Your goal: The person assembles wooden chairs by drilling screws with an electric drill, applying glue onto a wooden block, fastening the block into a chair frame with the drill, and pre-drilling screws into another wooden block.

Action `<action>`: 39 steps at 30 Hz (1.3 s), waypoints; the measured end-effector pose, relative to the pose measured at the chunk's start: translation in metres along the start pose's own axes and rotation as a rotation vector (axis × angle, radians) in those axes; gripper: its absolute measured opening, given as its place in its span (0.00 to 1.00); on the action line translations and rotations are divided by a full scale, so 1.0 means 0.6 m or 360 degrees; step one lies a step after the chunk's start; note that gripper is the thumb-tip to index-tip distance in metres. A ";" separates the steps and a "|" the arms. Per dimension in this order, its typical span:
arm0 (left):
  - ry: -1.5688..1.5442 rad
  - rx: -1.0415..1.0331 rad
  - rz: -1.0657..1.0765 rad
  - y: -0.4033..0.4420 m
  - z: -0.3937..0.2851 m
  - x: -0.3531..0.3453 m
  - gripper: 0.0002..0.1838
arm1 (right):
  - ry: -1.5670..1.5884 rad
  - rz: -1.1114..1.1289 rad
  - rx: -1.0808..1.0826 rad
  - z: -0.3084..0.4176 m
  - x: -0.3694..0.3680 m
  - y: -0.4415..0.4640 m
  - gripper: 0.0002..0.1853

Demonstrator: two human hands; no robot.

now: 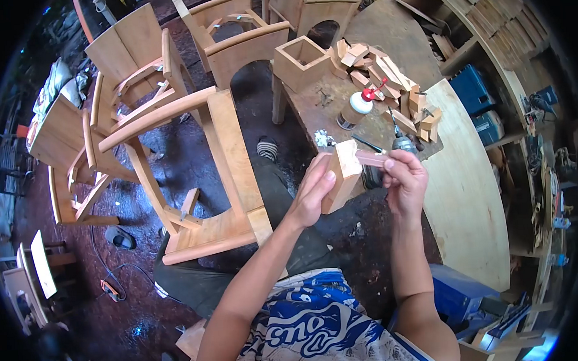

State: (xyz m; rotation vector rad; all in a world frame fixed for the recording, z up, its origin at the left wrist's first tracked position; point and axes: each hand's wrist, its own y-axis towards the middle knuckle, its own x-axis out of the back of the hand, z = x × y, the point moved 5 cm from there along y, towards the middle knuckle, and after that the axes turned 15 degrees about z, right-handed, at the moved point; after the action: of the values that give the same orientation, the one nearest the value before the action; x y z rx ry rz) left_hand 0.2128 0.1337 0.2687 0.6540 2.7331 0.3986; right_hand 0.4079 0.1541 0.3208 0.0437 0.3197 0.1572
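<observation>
The left hand (314, 191) grasps a wooden block (343, 177) above the near edge of the bench (328, 108); the right hand (406, 180) pinches a thin wooden strip (372, 159) whose left end meets the block's top. On the bench beyond sit a glue bottle (355, 110), wood offcuts (384, 73) and, at far left, an open wooden box (301, 62)
</observation>
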 end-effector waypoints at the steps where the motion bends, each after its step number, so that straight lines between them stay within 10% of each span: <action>1: 0.0045 -0.0008 0.0011 0.000 0.001 0.001 0.29 | 0.0010 -0.0053 0.0090 0.008 0.005 -0.001 0.09; 35: 0.0105 -0.0010 0.0151 0.001 -0.013 -0.011 0.29 | -0.0157 -0.0122 0.0094 -0.002 -0.003 0.026 0.12; 39: -0.0362 0.0029 -0.0296 -0.011 -0.001 0.008 0.28 | 0.0125 -0.0370 0.0091 -0.050 0.024 0.057 0.12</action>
State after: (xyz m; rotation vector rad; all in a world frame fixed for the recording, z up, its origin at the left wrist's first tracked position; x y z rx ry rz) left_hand 0.2061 0.1304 0.2662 0.4159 2.5544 0.2398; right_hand 0.4069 0.1910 0.2900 0.0566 0.4051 -0.0812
